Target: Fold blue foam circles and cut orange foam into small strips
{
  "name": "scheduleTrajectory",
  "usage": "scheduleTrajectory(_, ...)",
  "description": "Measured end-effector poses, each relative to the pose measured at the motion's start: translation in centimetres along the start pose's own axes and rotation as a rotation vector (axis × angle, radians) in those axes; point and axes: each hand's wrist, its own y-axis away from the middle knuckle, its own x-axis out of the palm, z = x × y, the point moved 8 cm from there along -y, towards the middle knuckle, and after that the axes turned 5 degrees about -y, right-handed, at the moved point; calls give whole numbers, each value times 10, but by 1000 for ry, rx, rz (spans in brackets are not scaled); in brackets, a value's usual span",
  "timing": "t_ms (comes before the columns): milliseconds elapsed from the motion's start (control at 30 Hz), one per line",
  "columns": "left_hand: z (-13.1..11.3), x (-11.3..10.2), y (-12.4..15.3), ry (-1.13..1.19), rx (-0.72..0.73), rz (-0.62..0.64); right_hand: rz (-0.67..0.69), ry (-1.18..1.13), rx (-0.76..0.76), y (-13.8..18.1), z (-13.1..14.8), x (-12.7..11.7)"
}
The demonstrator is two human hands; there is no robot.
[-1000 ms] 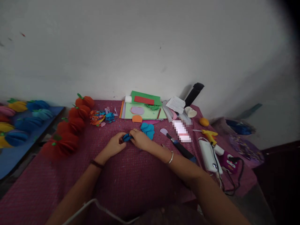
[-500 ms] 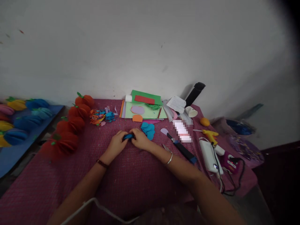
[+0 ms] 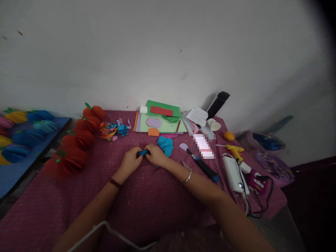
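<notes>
Between the fingertips of my left hand (image 3: 130, 161) and my right hand (image 3: 156, 155) is a small folded piece of blue paper (image 3: 143, 153). Both hands are closed on it, one at each end, just above the cloth; the fingers hide part of its shape. Just beyond my right hand lies a loose pile of light blue paper cutouts (image 3: 166, 145). Near my right wrist are the tips of scissors (image 3: 185, 163), partly covered by the forearm.
Red paper pumpkins (image 3: 76, 159) line the left of the checked tablecloth (image 3: 147, 203). Paper scraps (image 3: 112, 130) and coloured sheets (image 3: 144, 124) lie at the back. On the right are a yellow glue gun (image 3: 235, 152), a white power bank (image 3: 233, 173) and cables.
The blue paper has turned slightly between my fingers and shows a narrower, more pinched form. Both hands stay in nearly the same place; the view has shifted slightly.
</notes>
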Motion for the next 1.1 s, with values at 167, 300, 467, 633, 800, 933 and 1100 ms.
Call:
scheduleTrajectory(167, -7, -16, 4, 217, -65, -40, 36, -149, 80, 2, 4, -3)
scheduleTrajectory(300, -15, -24, 7, 285, -83, 10, 41, -213, 97, 6, 11, -11)
scheduleTrajectory(467, -18, -24, 6, 145, -26, 29, -46, -127, 48, 6, 13, -26)
scheduleTrajectory(633, -20, -15, 7, -46, 87, 35, -72, 27, -62, 11, 16, -27)
scheduleTrajectory(800, -16, 4, 9, -151, 137, 121, -23, 105, -97, 15, 7, -12)
scheduleTrajectory(933, -15, 8, 10, -204, 143, 142, -21, 126, -102, 17, -1, -7)
scheduleTrajectory(1100, -15, 7, 9, -223, 151, 114, -32, 128, -120, 17, -2, -6)
